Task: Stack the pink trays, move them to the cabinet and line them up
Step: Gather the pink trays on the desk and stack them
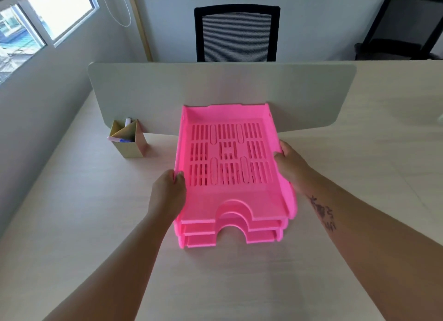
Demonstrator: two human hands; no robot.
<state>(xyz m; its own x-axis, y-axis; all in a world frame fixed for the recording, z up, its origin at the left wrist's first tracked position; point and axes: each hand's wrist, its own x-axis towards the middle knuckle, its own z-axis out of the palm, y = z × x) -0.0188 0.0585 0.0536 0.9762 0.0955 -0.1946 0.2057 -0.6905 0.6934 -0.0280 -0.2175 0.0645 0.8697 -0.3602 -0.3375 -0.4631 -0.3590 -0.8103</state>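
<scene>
Three pink slotted trays are stacked one on top of another in the middle of the pale wooden desk, their cut-out fronts facing me. My left hand grips the left side wall of the stack, thumb over the rim. My right hand grips the right side wall. The stack's back end sits close to the grey divider panel. No cabinet is in view.
A grey divider panel stands across the back of the desk. A cardboard pen holder with pens sits left of the trays. Two black mesh chairs stand behind the divider. A window is at the upper left.
</scene>
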